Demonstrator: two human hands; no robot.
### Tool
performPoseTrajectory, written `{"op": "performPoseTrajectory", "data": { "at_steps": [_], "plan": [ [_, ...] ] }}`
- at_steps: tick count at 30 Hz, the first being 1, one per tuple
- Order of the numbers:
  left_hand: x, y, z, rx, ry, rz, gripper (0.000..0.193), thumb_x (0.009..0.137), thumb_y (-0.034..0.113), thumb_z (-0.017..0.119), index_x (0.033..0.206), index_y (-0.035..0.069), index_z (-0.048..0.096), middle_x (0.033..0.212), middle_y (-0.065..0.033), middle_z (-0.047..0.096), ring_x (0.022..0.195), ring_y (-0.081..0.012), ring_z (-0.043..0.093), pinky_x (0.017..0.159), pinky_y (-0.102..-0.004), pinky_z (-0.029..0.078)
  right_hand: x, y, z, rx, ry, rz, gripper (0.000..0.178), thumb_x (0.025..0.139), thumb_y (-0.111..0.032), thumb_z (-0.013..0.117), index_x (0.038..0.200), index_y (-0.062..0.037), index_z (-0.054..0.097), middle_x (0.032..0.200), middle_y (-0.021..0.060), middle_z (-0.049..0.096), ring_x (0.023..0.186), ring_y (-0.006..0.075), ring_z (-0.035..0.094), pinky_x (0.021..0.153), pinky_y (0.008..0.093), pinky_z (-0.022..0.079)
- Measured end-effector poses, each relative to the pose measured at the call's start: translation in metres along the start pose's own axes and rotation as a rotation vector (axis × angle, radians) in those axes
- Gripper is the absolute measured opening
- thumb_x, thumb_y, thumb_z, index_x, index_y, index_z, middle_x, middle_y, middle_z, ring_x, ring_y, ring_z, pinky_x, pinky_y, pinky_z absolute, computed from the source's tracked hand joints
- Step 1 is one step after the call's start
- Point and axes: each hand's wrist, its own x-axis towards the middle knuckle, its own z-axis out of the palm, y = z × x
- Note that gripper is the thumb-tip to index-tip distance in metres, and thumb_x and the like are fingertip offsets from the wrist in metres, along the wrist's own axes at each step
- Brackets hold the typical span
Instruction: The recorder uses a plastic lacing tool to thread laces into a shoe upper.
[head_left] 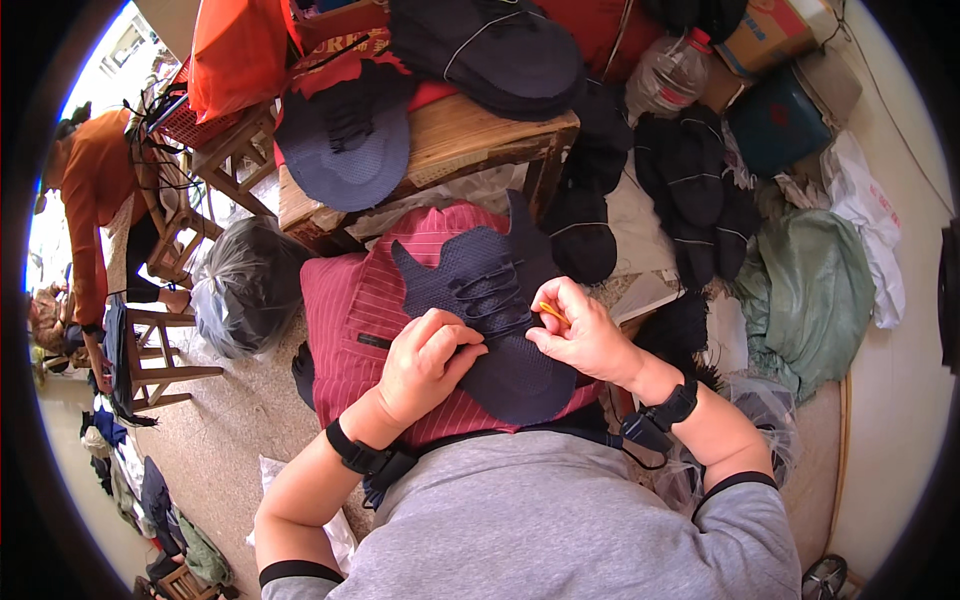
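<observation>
Navy mesh all over the place here. The dark shoe upper (520, 375) being worked on lies on a red pinstriped cushion (335, 300) in the person's lap, rounded end toward the grey shirt (560, 510), pointy flaps away, with dark laces (488, 300) zigzagging across its middle. Left hand (425, 368) is on the left side of it, thumb and forefinger pinched together just below the laces. Can't tell if a bit of lace is caught in there, too small to see. Right hand (592, 340) is on the other side with its fingers closed round a little yellow-orange tool (552, 314), fingertips down close to the upper. Both wrists have chunky black straps on.

Past the cushion there's a wooden bench (470, 128) with another laced dark upper (345, 160) hanging over its near edge and a tied stack of dark pieces (505, 65) on top. Over to the right: more tied black bundles (693, 185), a clear plastic jug (668, 80) with a red cap, a green sack (815, 290) and a white bag (865, 220). On the left, a bulging plastic bag (248, 285) full of dark stuff sits on the floor, and a co-worker in an orange top (103, 170) is bent over by the stools (165, 375)
</observation>
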Motion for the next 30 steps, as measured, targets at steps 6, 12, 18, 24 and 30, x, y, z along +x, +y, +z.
{"op": "performPoseTrajectory", "data": {
  "at_steps": [6, 12, 18, 24, 30],
  "plan": [
    [0.0016, -0.0001, -0.0016, -0.016, -0.046, -0.027, 0.020, 0.078, 0.003, 0.082, 0.092, 0.005, 0.068, 0.089, -0.0086, 0.062, 0.075, -0.0232, 0.064, 0.062, -0.0323, 0.053, 0.0016, 0.0043, -0.0002, -0.032, -0.023, -0.034, 0.033, 0.089, -0.009, 0.077, 0.111, -0.0067, 0.052, 0.088, 0.0008, 0.055, 0.073, 0.0082, 0.052, 0.065, 0.0259, 0.048],
    [0.0002, 0.0030, -0.0006, -0.005, 0.003, 0.013, 0.021, 0.078, 0.001, 0.082, 0.091, 0.004, 0.067, 0.089, -0.0091, 0.062, 0.074, -0.0240, 0.065, 0.062, -0.0332, 0.053, 0.0009, -0.0015, 0.0030, -0.130, 0.003, -0.051, 0.035, 0.088, -0.012, 0.078, 0.110, -0.0076, 0.051, 0.084, 0.0019, 0.053, 0.070, 0.0109, 0.053, 0.064, 0.0280, 0.048],
    [0.0016, 0.0027, -0.0012, 0.024, -0.019, 0.047, 0.021, 0.077, 0.002, 0.082, 0.091, 0.004, 0.067, 0.088, -0.0094, 0.062, 0.073, -0.0256, 0.065, 0.061, -0.0341, 0.053, 0.0005, 0.0075, 0.0031, -0.113, -0.007, -0.042, 0.035, 0.087, -0.012, 0.078, 0.109, -0.0077, 0.051, 0.080, 0.0016, 0.051, 0.068, 0.0115, 0.052, 0.062, 0.0291, 0.047],
    [0.0021, 0.0038, -0.0024, 0.094, -0.018, 0.088, 0.017, 0.076, 0.003, 0.081, 0.086, 0.005, 0.067, 0.084, -0.0081, 0.062, 0.072, -0.0244, 0.064, 0.061, -0.0346, 0.052, 0.0037, 0.0020, 0.0011, -0.133, -0.019, -0.032, 0.034, 0.087, -0.012, 0.078, 0.108, -0.0074, 0.052, 0.078, 0.0015, 0.051, 0.067, 0.0114, 0.051, 0.062, 0.0295, 0.046],
    [0.0084, 0.0073, -0.0027, -0.020, -0.169, -0.033, 0.013, 0.076, 0.002, 0.078, 0.084, 0.004, 0.068, 0.080, -0.0071, 0.059, 0.067, -0.0222, 0.062, 0.057, -0.0335, 0.051, 0.0053, 0.0014, -0.0004, -0.122, -0.033, -0.045, 0.033, 0.086, -0.011, 0.078, 0.107, -0.0063, 0.053, 0.078, 0.0007, 0.051, 0.068, 0.0108, 0.050, 0.063, 0.0289, 0.046]
  ]
}}
